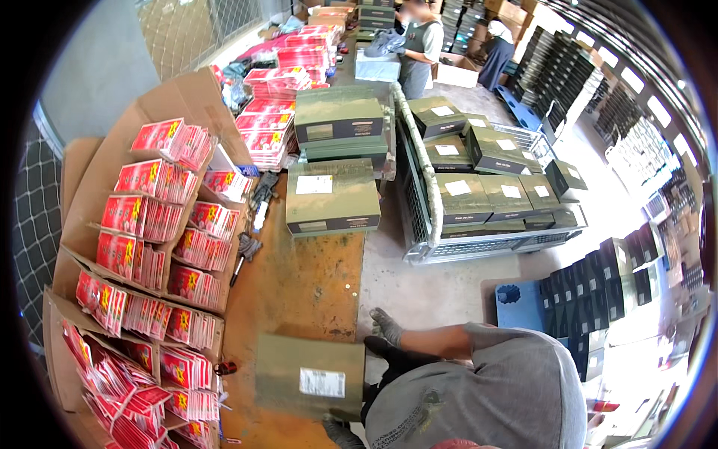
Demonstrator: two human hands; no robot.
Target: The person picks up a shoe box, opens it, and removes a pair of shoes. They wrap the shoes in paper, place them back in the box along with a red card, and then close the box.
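Observation:
I carry a flat olive-green cardboard box (299, 370) with a white label over the orange-brown floor. My left hand (340, 432), in a grey glove, grips its near right corner at the bottom of the view. My right hand (387, 326), also gloved, sits at the box's far right corner, its arm reaching in from my grey shirt. How firmly that hand grips is hard to see.
Open cardboard cartons full of red packets (142, 224) line the left. Stacked green boxes (333, 198) stand ahead, and a wire cage cart (419, 202) holds more. To the right are a blue pallet (516, 303) and black boxes (598, 288). Two people (419, 45) work at the back.

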